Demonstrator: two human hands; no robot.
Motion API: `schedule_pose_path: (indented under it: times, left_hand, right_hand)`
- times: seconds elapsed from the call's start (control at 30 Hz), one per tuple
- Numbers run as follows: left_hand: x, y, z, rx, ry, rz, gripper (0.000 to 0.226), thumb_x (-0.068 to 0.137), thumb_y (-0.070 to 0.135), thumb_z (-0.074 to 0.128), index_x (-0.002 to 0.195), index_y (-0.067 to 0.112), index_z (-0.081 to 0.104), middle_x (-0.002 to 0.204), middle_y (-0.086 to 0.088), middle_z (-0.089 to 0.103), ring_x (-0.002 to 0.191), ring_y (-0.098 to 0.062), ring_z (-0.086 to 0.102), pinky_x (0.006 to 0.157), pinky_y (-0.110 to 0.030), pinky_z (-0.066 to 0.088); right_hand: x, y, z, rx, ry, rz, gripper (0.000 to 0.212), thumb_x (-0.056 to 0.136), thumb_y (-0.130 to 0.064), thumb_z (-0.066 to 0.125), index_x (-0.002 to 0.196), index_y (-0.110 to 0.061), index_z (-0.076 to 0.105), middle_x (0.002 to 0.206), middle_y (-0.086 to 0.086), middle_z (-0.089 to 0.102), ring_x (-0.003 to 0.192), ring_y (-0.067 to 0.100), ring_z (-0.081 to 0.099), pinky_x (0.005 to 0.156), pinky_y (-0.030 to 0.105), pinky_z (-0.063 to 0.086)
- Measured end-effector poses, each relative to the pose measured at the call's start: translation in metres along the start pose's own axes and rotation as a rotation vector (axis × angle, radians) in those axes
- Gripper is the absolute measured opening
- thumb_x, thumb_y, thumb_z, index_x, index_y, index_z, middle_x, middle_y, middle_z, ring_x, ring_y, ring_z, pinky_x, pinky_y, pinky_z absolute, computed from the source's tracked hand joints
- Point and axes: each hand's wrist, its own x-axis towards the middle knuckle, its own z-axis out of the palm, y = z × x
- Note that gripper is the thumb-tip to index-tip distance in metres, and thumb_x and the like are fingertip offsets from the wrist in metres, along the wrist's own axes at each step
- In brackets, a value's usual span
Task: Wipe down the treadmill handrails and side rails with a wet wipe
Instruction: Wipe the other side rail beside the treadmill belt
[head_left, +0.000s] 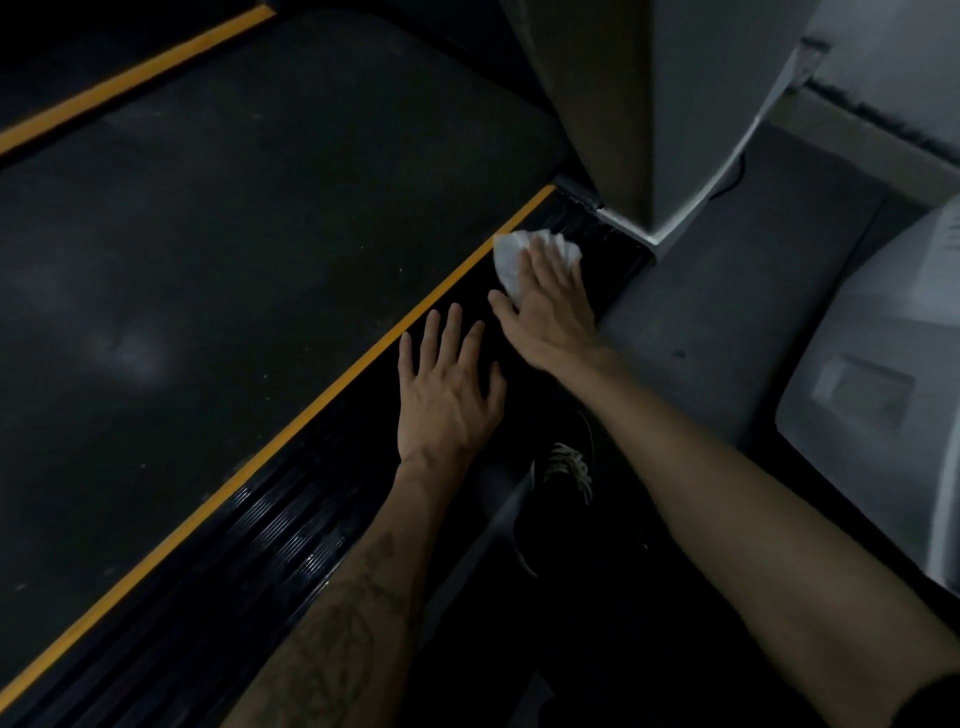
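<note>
A black ribbed side rail (291, 525) with a yellow edge stripe runs diagonally beside the dark treadmill belt (234, 249). My right hand (550, 306) lies flat with straight fingers on a crumpled white wet wipe (511, 260), pressing it onto the rail's far end near the upright's base. My left hand (449, 389) rests flat on the same rail just behind it, fingers spread, holding nothing.
A grey treadmill upright (639, 114) rises right beyond the wipe. A grey floor (727, 291) lies to the right, with a pale machine cover (883, 395) at the right edge. A dark shoe with white laces (566, 483) stands beside the rail. Another yellow stripe (130, 78) marks the far rail.
</note>
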Motion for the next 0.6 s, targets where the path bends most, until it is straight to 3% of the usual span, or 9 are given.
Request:
schedule_pose_path:
  times: [0.13, 0.33, 0.43, 0.5, 0.6]
  left_hand:
    - [0.0, 0.001, 0.0, -0.009, 0.02, 0.005, 0.064, 0.101, 0.051, 0.021, 0.158, 0.024, 0.033, 0.171, -0.004, 0.017, 0.159, -0.023, 0.003, 0.128, -0.05, 0.001]
    - [0.0, -0.001, 0.001, -0.01, 0.007, -0.008, 0.059, 0.106, 0.047, 0.031, 0.159, 0.023, 0.032, 0.171, -0.003, 0.013, 0.159, -0.022, 0.0, 0.128, -0.048, -0.002]
    - [0.0, 0.0, 0.002, 0.0, 0.007, -0.002, 0.065, 0.101, 0.051, 0.02, 0.159, 0.023, 0.032, 0.171, -0.004, 0.014, 0.159, -0.022, 0.001, 0.128, -0.049, -0.001]
    - [0.001, 0.001, 0.001, 0.008, 0.016, -0.005, 0.07, 0.098, 0.053, 0.014, 0.159, 0.024, 0.031, 0.171, -0.004, 0.015, 0.159, -0.022, 0.002, 0.128, -0.05, 0.0]
    - [0.001, 0.001, 0.002, 0.027, 0.017, -0.005, 0.07, 0.098, 0.053, 0.013, 0.16, 0.024, 0.03, 0.171, -0.003, 0.014, 0.159, -0.023, 0.002, 0.128, -0.051, 0.0]
  right_hand:
    - [-0.023, 0.01, 0.003, -0.042, -0.001, -0.161, 0.071, 0.108, -0.045, 0.032, 0.162, -0.006, 0.009, 0.171, 0.012, -0.001, 0.158, 0.023, -0.008, 0.127, 0.04, -0.008]
    - [0.025, 0.018, -0.008, -0.027, -0.007, 0.013, 0.063, 0.11, -0.04, 0.02, 0.162, -0.006, 0.007, 0.172, 0.01, 0.001, 0.158, 0.023, -0.006, 0.127, 0.042, -0.007]
    - [-0.004, 0.007, 0.001, -0.015, -0.007, -0.136, 0.065, 0.109, -0.04, 0.022, 0.162, -0.005, 0.009, 0.171, 0.012, 0.002, 0.158, 0.027, -0.007, 0.127, 0.041, -0.008]
    - [-0.021, 0.012, 0.006, -0.036, -0.009, -0.264, 0.071, 0.103, -0.045, 0.013, 0.162, -0.004, 0.015, 0.17, 0.014, 0.008, 0.158, 0.029, -0.001, 0.128, 0.042, -0.006]
    - [0.008, 0.024, -0.003, -0.085, 0.019, -0.197, 0.072, 0.103, -0.044, 0.006, 0.161, -0.003, 0.016, 0.17, 0.015, 0.012, 0.158, 0.029, 0.004, 0.128, 0.041, -0.004]
